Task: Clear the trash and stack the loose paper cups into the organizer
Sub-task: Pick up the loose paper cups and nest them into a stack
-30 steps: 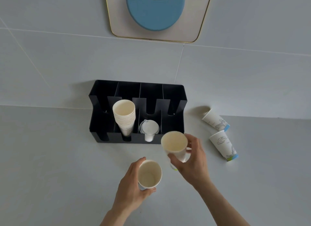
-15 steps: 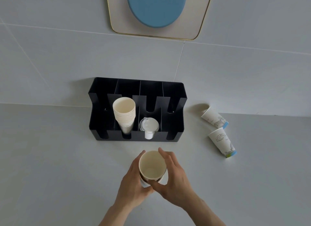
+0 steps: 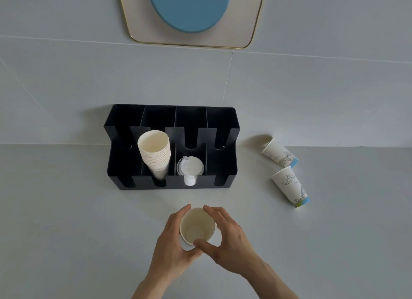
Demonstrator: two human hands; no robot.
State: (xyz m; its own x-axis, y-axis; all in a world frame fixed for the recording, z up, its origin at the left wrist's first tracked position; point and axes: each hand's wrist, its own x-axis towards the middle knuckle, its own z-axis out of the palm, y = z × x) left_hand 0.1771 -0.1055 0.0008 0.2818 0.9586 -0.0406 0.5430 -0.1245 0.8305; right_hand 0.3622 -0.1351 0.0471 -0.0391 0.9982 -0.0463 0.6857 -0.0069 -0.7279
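Note:
Two nested paper cups (image 3: 197,227) sit upright between my hands, near the table's front middle. My left hand (image 3: 171,249) wraps them from the left and below. My right hand (image 3: 227,240) grips the rim from the right. The black organizer (image 3: 223,176) stands against the wall behind them. Its second slot from the left holds a stack of paper cups (image 3: 155,152), and the third slot holds white lids (image 3: 190,168). Two loose paper cups lie on their sides at the right: one further back (image 3: 278,153), one nearer (image 3: 291,186).
A grey table (image 3: 66,220) meets a grey tiled wall. A gold-rimmed panel with a blue disc (image 3: 189,11) hangs on the wall above the organizer.
My right hand brought its cup over the one in my left hand and pushed it in, so the two cups are now nested. Both hands now hold them together.

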